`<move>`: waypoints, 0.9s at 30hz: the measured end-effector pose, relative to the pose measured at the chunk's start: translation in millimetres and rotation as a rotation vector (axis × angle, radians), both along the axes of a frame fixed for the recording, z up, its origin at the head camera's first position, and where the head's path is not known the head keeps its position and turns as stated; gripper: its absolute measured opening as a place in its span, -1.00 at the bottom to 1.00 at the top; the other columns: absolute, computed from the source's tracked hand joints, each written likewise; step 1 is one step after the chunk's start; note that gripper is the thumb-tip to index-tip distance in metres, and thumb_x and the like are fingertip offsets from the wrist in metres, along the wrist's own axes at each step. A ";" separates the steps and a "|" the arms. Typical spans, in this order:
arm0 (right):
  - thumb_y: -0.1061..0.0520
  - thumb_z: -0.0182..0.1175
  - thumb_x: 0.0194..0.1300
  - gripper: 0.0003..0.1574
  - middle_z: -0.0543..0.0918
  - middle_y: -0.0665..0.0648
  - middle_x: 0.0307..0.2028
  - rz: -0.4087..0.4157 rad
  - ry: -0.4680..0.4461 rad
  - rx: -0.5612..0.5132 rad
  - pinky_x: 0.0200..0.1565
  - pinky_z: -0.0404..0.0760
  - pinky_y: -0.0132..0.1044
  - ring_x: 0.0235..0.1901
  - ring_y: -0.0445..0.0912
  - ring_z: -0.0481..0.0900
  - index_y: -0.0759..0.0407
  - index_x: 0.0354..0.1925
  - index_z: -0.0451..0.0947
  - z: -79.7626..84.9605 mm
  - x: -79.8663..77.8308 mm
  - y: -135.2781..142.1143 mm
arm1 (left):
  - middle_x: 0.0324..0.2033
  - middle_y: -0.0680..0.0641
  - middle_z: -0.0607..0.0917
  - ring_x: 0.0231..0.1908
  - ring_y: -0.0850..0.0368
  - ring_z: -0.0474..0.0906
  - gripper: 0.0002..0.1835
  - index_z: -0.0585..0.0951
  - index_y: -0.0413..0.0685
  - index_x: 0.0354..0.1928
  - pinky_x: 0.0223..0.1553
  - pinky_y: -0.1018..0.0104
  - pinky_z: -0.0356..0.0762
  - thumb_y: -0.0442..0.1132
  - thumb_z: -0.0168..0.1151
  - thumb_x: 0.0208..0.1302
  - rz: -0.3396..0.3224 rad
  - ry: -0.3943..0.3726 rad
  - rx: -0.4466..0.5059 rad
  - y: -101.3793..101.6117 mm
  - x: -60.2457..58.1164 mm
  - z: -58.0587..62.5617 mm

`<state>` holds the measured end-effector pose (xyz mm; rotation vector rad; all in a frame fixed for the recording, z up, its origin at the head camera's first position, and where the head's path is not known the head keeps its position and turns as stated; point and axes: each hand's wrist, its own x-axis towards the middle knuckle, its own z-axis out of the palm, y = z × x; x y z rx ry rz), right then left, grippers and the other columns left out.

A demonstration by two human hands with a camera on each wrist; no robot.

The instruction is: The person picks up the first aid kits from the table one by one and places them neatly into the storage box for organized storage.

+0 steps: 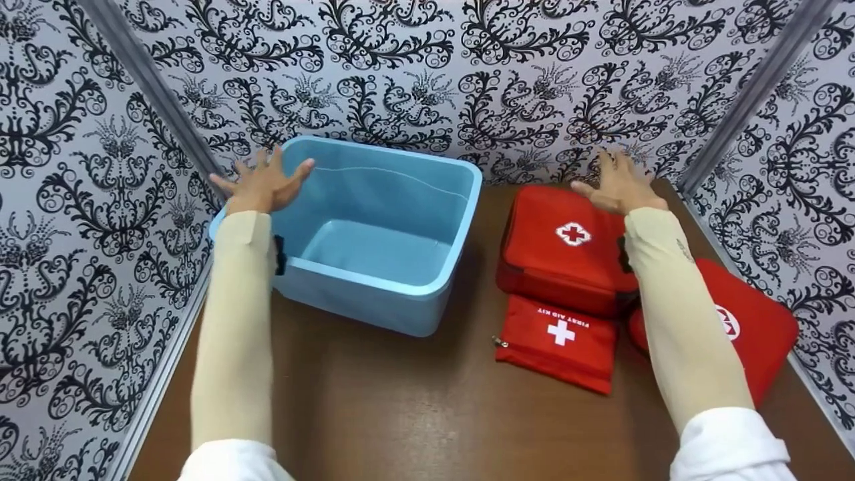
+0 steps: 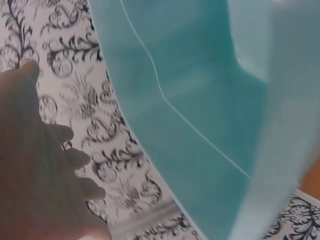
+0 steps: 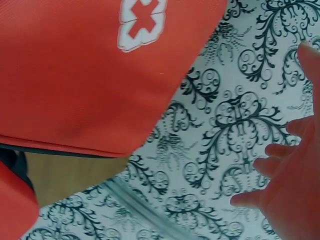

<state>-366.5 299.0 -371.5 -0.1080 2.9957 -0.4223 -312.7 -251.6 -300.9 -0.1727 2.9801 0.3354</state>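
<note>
My left hand (image 1: 259,187) is held out with spread fingers above the left end of a light blue plastic bin (image 1: 374,279). Nothing is in its grasp. The bin's inside shows a bare floor and a thin pale line along the back wall, also seen in the left wrist view. Over the back right part of a red first aid bag (image 1: 544,234) hovers my right hand (image 1: 621,184), fingers extended and holding nothing. A flat red first aid pouch (image 1: 558,341) with a white cross lies in front of that bag. Partly behind my right forearm is another red case (image 1: 761,321) with a round white emblem.
Everything stands on a brown wooden table (image 1: 401,401). Patterned white and black wall panels (image 1: 401,80) enclose the back and both sides, with grey metal strips at the corners. The bin sits close to the left and back panels.
</note>
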 end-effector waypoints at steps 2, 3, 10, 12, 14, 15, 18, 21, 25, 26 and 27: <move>-0.64 -0.28 0.05 0.33 -0.53 0.39 0.36 -0.008 -0.011 -0.027 0.01 -0.52 0.49 0.28 0.47 -0.47 0.11 0.40 -0.54 -6.6 2.4 5.8 | 0.34 -0.29 -0.47 0.22 -0.55 -0.57 0.03 -0.43 0.12 0.40 -0.10 -0.54 -0.72 0.59 -0.69 0.00 0.013 -0.004 0.034 -11.8 6.2 -1.4; -0.64 -0.27 0.05 0.34 -0.53 0.41 0.35 -0.012 -0.019 -0.041 0.01 -0.52 0.49 0.27 0.47 -0.47 0.13 0.40 -0.54 -9.9 4.0 8.9 | 0.34 -0.29 -0.48 0.21 -0.57 -0.58 0.03 -0.44 0.12 0.40 -0.12 -0.54 -0.73 0.59 -0.69 -0.01 0.017 -0.010 0.052 -18.1 9.1 -2.5; -0.65 -0.23 0.02 0.42 -0.42 0.53 0.34 -0.061 -0.057 -0.094 0.03 -0.42 0.53 0.26 0.52 -0.36 0.20 0.39 -0.58 -39.3 15.3 31.5 | 0.29 -0.36 -0.49 0.17 -0.61 -0.56 0.08 -0.48 -0.03 0.38 -0.19 -0.52 -0.79 0.58 -0.73 -0.02 0.046 -0.041 0.128 -56.2 24.1 -15.2; -0.63 -0.21 0.04 0.43 -0.40 0.56 0.33 -0.078 -0.073 -0.099 0.04 -0.40 0.52 0.28 0.49 -0.35 0.26 0.38 -0.59 -48.3 19.8 38.5 | 0.29 -0.40 -0.46 0.17 -0.63 -0.53 0.08 -0.46 -0.07 0.38 -0.17 -0.53 -0.76 0.57 -0.72 0.00 0.053 -0.039 0.139 -63.4 26.4 -19.9; -0.62 -0.21 0.06 0.43 -0.42 0.56 0.32 -0.097 -0.097 -0.120 0.04 -0.38 0.52 0.25 0.53 -0.35 0.28 0.36 -0.62 -56.0 24.2 45.3 | 0.28 -0.44 -0.45 0.18 -0.62 -0.51 0.07 -0.45 -0.11 0.38 -0.15 -0.54 -0.75 0.55 -0.70 0.04 0.065 -0.045 0.157 -69.7 29.2 -23.8; -0.61 -0.20 0.07 0.42 -0.43 0.56 0.32 -0.106 -0.109 -0.131 0.03 -0.36 0.53 0.22 0.58 -0.36 0.27 0.36 -0.64 -59.1 26.4 48.2 | 0.28 -0.45 -0.44 0.19 -0.62 -0.49 0.07 -0.45 -0.13 0.37 -0.13 -0.54 -0.73 0.54 -0.69 0.06 0.072 -0.045 0.167 -73.0 30.5 -25.7; -0.57 -0.15 0.09 0.42 -0.44 0.58 0.31 -0.133 -0.130 -0.176 0.06 -0.30 0.53 0.18 0.64 -0.32 0.29 0.35 -0.66 -68.5 30.3 56.1 | 0.30 -0.46 -0.39 0.23 -0.57 -0.44 0.05 -0.43 -0.18 0.37 -0.10 -0.56 -0.66 0.51 -0.66 0.10 0.093 -0.045 0.216 -81.4 34.7 -31.5; -0.51 -0.10 0.13 0.41 -0.42 0.63 0.29 -0.161 -0.131 -0.220 0.14 -0.21 0.47 0.19 0.62 -0.26 0.36 0.34 -0.63 -77.5 33.4 61.2 | 0.32 -0.47 -0.30 0.27 -0.54 -0.33 0.05 -0.42 -0.21 0.37 0.08 -0.52 -0.47 0.49 -0.63 0.12 0.097 -0.040 0.281 -87.7 37.9 -38.3; -0.43 -0.04 0.17 0.38 -0.35 0.66 0.28 -0.201 -0.104 -0.298 0.27 -0.13 0.31 0.26 0.51 -0.22 0.47 0.33 -0.57 -89.6 37.7 65.2 | 0.31 -0.52 -0.18 0.27 -0.52 -0.19 0.04 -0.37 -0.29 0.37 0.24 -0.36 -0.18 0.46 -0.63 0.16 0.121 -0.016 0.332 -92.2 39.5 -50.1; -0.41 -0.02 0.18 0.38 -0.33 0.67 0.28 -0.213 -0.098 -0.321 0.29 -0.12 0.27 0.27 0.49 -0.22 0.50 0.32 -0.56 -92.3 38.7 66.1 | 0.32 -0.52 -0.17 0.28 -0.51 -0.18 0.04 -0.35 -0.30 0.37 0.25 -0.34 -0.17 0.46 -0.64 0.16 0.137 -0.009 0.341 -93.1 39.5 -53.5; -0.40 -0.01 0.18 0.39 -0.31 0.66 0.28 -0.224 -0.094 -0.343 0.30 -0.13 0.26 0.28 0.48 -0.21 0.51 0.32 -0.55 -95.0 39.7 67.2 | 0.31 -0.53 -0.15 0.28 -0.51 -0.16 0.03 -0.32 -0.32 0.38 0.25 -0.33 -0.15 0.45 -0.64 0.17 0.155 0.000 0.350 -94.1 39.2 -56.7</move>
